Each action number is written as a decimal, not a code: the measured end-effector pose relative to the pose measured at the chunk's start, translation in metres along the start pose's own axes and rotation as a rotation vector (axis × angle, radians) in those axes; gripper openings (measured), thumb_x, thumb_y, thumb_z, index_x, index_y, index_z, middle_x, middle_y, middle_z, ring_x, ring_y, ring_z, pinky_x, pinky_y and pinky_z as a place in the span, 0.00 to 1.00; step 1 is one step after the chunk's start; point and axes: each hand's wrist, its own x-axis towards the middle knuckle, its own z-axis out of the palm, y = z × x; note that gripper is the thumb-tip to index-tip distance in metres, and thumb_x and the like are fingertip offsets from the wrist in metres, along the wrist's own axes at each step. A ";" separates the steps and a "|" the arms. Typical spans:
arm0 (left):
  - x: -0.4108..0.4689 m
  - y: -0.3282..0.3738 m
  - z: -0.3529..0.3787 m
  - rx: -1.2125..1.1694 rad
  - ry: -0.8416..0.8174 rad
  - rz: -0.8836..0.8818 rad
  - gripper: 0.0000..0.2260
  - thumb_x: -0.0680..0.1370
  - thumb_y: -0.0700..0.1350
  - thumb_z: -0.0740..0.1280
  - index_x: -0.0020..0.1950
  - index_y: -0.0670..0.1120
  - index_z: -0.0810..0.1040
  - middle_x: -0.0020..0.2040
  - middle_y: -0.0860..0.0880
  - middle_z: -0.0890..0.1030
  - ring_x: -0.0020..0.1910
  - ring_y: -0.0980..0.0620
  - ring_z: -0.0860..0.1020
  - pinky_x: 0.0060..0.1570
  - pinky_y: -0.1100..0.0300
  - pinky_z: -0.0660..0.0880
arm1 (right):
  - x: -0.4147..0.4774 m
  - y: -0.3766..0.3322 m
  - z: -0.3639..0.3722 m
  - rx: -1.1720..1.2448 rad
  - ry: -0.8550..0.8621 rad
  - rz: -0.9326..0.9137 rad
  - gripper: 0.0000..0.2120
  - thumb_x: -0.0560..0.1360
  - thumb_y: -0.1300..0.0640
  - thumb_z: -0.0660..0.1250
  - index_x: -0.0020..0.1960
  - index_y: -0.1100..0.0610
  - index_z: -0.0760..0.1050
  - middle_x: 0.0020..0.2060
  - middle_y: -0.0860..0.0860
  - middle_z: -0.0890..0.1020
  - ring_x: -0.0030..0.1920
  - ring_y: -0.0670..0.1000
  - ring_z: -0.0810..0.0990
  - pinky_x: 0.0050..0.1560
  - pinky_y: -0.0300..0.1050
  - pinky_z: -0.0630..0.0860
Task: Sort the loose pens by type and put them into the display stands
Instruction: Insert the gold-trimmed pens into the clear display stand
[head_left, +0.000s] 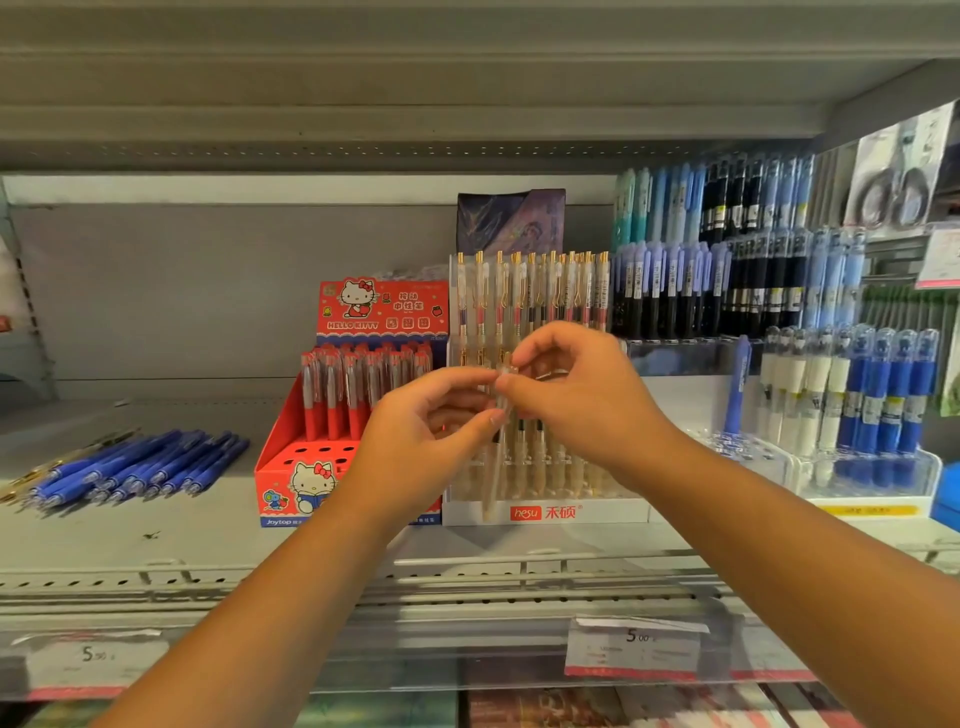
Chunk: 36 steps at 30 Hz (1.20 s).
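The shelf (156, 540) carries loose blue pens (140, 467) at left. Before the clear stand (545, 512), left hand (431, 431) and right hand (571, 395) both pinch one pale pen (492, 467), held upright. Step in hand: stocking this pen. Next move, as judged: lower its tip into a free slot.

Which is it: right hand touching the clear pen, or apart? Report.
Touching. Head view: fingers of the right hand pinch the clear pen near its top.

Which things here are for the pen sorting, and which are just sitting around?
For the job: left hand and right hand holding the clear pen; loose blue pens; white stand; red stand.
Just lying about: price tag; packaged scissors; dark card.
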 end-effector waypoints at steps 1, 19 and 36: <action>0.000 -0.001 0.000 0.059 0.008 0.002 0.15 0.74 0.41 0.74 0.58 0.55 0.80 0.51 0.57 0.84 0.52 0.57 0.82 0.52 0.59 0.80 | 0.001 0.001 -0.003 -0.013 0.032 -0.002 0.07 0.73 0.61 0.74 0.46 0.54 0.77 0.40 0.51 0.82 0.43 0.52 0.83 0.46 0.53 0.83; 0.003 -0.012 0.010 0.485 -0.077 -0.173 0.51 0.68 0.42 0.80 0.75 0.68 0.48 0.77 0.53 0.64 0.75 0.50 0.64 0.69 0.53 0.64 | 0.018 0.048 -0.077 -0.050 0.436 0.050 0.06 0.77 0.60 0.70 0.52 0.54 0.76 0.45 0.46 0.80 0.41 0.49 0.83 0.32 0.41 0.82; 0.005 -0.019 0.009 0.526 -0.082 -0.163 0.50 0.69 0.43 0.79 0.75 0.68 0.47 0.76 0.52 0.65 0.72 0.49 0.67 0.61 0.57 0.67 | 0.009 0.066 -0.065 -0.361 0.224 0.101 0.06 0.76 0.55 0.70 0.51 0.52 0.75 0.44 0.46 0.80 0.44 0.52 0.82 0.45 0.56 0.83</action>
